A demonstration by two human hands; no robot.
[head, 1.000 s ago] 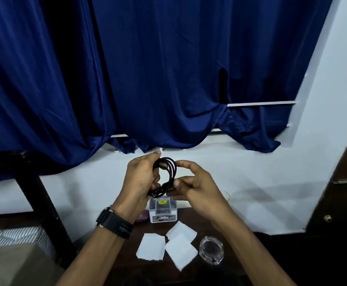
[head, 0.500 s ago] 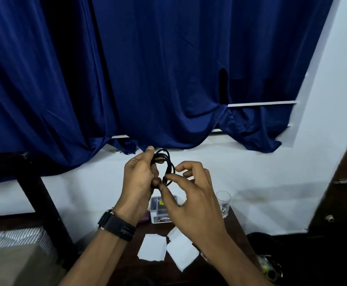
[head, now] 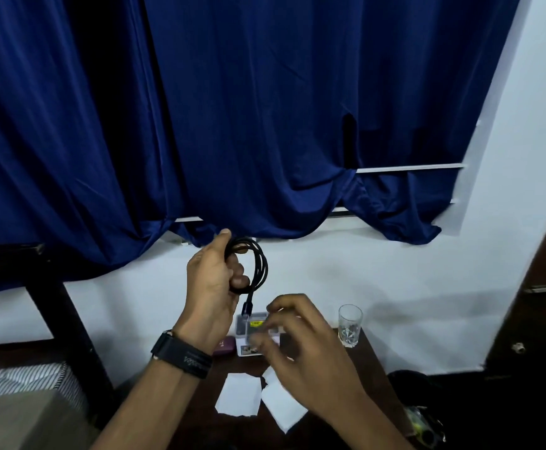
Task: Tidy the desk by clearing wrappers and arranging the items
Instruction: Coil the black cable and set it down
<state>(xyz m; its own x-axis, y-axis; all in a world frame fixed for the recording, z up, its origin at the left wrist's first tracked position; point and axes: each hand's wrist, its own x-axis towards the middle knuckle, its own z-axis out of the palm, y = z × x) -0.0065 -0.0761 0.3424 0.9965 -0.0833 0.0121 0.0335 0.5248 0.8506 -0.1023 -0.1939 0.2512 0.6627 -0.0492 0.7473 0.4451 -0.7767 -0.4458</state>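
Note:
My left hand (head: 211, 280) holds a coiled black cable (head: 258, 267) up in front of the wall, with the plug end hanging down. My right hand (head: 301, 349) is lower, blurred, fingers spread and holding nothing, over a small clear box with a yellow label (head: 249, 329). White paper wrappers (head: 239, 397) lie on the dark wooden desk (head: 375, 378) under my arms. A black watch is on my left wrist.
A clear drinking glass (head: 349, 324) stands at the desk's far right. A small maroon item (head: 224, 347) lies left of the box. Blue curtains (head: 232, 125) hang behind. A black frame (head: 64, 313) and striped bedding (head: 21, 378) are at left. Dark clutter (head: 424, 427) sits on the floor at right.
My right hand let go of the cable and dropped toward the box. The left hand keeps the coil raised, and the cable's end now hangs free.

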